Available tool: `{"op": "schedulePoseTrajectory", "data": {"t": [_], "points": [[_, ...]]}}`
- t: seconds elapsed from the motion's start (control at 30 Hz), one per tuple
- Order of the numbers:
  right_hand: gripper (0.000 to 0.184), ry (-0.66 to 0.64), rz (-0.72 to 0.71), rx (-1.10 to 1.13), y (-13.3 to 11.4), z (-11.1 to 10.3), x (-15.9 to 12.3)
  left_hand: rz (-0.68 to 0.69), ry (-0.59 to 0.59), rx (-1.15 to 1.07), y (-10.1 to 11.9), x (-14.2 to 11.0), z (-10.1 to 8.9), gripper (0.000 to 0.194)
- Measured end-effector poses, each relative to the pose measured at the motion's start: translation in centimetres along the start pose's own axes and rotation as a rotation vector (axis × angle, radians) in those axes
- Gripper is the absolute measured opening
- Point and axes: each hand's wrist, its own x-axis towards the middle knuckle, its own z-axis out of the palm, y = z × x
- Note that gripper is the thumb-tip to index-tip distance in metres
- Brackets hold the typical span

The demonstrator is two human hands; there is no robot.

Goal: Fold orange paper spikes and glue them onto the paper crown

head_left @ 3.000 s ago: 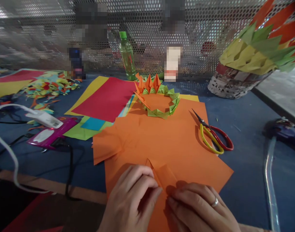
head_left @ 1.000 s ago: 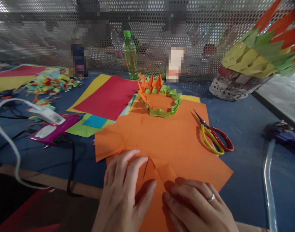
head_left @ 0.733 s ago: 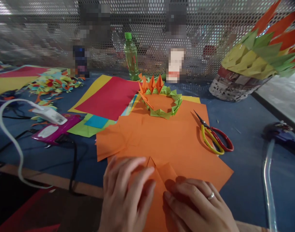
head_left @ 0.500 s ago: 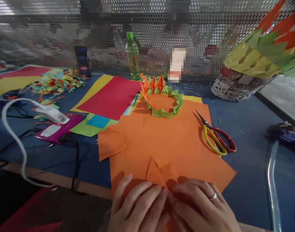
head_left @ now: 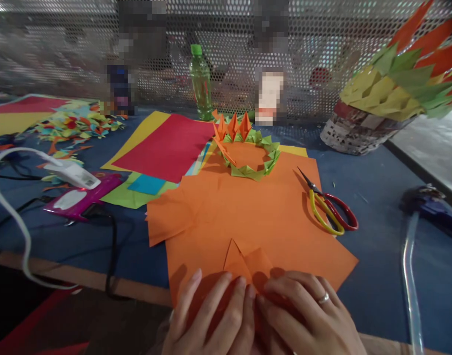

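Note:
Near the table's front edge, a partly folded piece of orange paper (head_left: 233, 259) with a pointed tip lies on larger orange sheets (head_left: 248, 212). My left hand (head_left: 211, 315) grips and presses its left side, with the fingers fanned over it. My right hand (head_left: 303, 308), a ring on one finger, pinches the right side with bent fingers. The fingertips of both hands nearly meet at the fold; the thumbs and the paper's lower part are mostly hidden. Further back, a ring of folded green paper pieces (head_left: 253, 172) with several upright orange points rests on the sheets.
Scissors (head_left: 327, 204) with red and yellow handles lie right. Beyond are a glue gun (head_left: 438, 204), a paper basket (head_left: 369, 116) and a green bottle (head_left: 200, 84). Left are a magenta power strip (head_left: 78, 197) with cables, a red sheet (head_left: 166, 148) and a pile of paper bits (head_left: 78, 121).
The view has shifted slightly, so the background things sit a little further left. My left fingers have spread and shifted slightly on the paper; my right hand keeps its hold.

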Motion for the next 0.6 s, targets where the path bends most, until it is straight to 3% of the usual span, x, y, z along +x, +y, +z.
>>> {"op": "schedulePoseTrajectory", "data": {"t": [0.27,0.6], "points": [[0.018,0.055,-0.009,0.047,-0.36,-0.33,0.54,-0.057,0.030,-0.048,0.19,-0.62,0.13,0.031],[0.016,0.005,-0.018,0.040,-0.31,-0.86,0.91,-0.099,0.059,-0.023,0.38,-0.72,-0.44,0.027]]}}
